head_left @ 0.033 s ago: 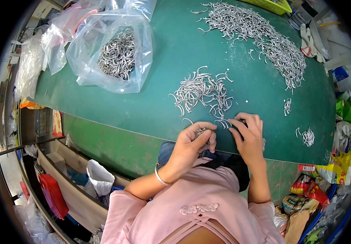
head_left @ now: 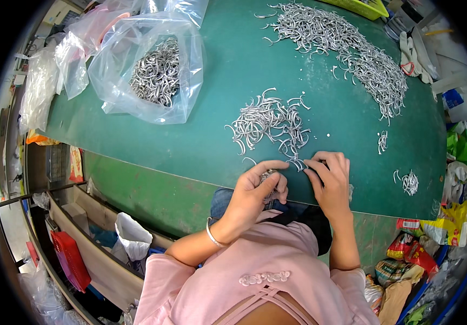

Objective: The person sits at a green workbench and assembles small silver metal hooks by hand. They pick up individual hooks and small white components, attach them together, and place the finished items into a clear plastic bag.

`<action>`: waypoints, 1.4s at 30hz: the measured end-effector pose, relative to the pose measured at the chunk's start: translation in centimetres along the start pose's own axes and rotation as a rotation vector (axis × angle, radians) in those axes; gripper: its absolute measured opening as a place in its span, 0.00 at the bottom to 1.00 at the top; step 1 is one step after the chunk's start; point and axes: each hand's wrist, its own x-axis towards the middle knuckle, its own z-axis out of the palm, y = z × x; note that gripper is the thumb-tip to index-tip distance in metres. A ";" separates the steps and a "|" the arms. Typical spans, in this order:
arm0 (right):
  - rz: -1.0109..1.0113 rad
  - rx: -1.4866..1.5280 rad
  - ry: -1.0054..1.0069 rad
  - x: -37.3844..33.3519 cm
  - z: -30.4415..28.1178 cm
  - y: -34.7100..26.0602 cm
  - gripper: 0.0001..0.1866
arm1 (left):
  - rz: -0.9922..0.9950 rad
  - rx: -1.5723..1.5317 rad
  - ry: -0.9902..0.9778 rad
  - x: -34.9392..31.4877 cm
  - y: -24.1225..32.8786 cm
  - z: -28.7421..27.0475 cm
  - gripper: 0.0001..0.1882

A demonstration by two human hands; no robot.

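The left hand (head_left: 248, 189) curls around a bunch of silvery curved pieces (head_left: 268, 175) at the near edge of a green table (head_left: 152, 143), while the right hand (head_left: 331, 181) bends thumb and forefinger to a small cluster (head_left: 297, 164); whether it grips one, I cannot tell. Just beyond lies a loose pile (head_left: 268, 123). Farther off sit a clear plastic bag (head_left: 190, 67) of pieces and a long heap (head_left: 350, 46).

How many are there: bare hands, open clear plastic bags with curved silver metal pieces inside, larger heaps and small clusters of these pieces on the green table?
Left hand and right hand, bare: 2
Open clear plastic bag with curved silver metal pieces: 1
Larger far heap and middle heap: 2
Small clusters: 2
Total: 7
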 end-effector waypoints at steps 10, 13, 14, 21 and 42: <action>0.180 0.223 0.113 -1.1 -1.5 -1.4 0.05 | -0.003 -0.034 -0.041 0.3 -0.4 0.1 0.13; 0.196 0.343 0.124 -1.2 -1.3 -2.5 0.06 | -0.025 0.028 -0.029 0.5 -0.6 0.7 0.13; 0.194 0.378 0.126 -1.2 -1.2 -2.8 0.06 | -0.038 0.051 -0.017 0.6 -0.6 0.9 0.13; 0.125 0.425 0.110 -1.3 -0.7 -3.4 0.09 | -0.124 0.008 -0.044 1.0 -0.8 0.5 0.10; -0.017 -0.070 0.009 -0.1 1.6 -2.5 0.11 | 0.056 -0.139 0.146 -0.7 0.3 -0.6 0.14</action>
